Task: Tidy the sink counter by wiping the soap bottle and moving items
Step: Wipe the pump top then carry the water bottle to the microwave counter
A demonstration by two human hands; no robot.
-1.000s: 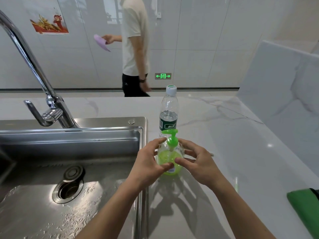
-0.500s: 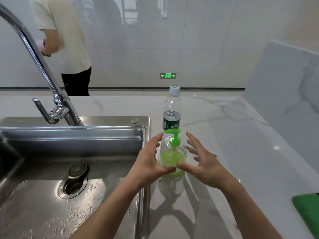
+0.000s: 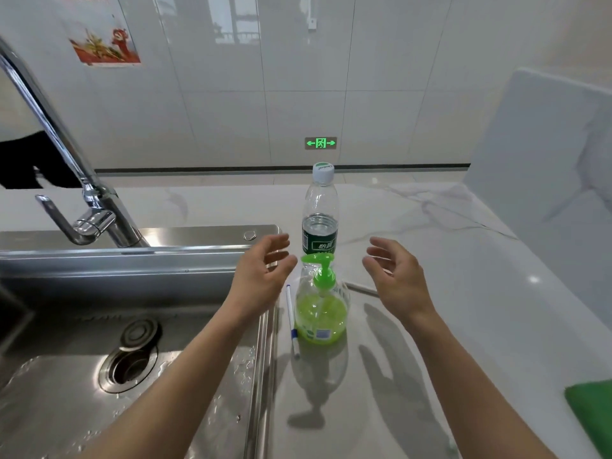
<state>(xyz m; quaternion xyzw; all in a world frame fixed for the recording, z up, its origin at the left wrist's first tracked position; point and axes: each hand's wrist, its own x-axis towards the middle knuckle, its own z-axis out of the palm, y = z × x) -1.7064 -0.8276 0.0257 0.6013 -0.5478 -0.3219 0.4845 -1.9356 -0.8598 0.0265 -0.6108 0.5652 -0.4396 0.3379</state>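
Bright, even light is filling the scene. Both forearms are casting soft shadows on the marble counter (image 3: 463, 293). Glare is glinting off the faucet (image 3: 82, 193) and the wet sink (image 3: 198, 260). Wide-angle distortion is bending the edges, and fingers are blurring slightly.

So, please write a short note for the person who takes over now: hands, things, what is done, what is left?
Left hand: open, empty, just left of the soap bottle, not touching it.
Right hand: open, empty, to the bottle's right, also clear of it.
The soap bottle stands upright on the counter beside the sink. A water bottle stands right behind it; a pen lies at its left. A green cloth is at the counter's right edge.
Done: cannot tell if the bottle is wiped.
Left: probably fetch the cloth, wipe, move items.
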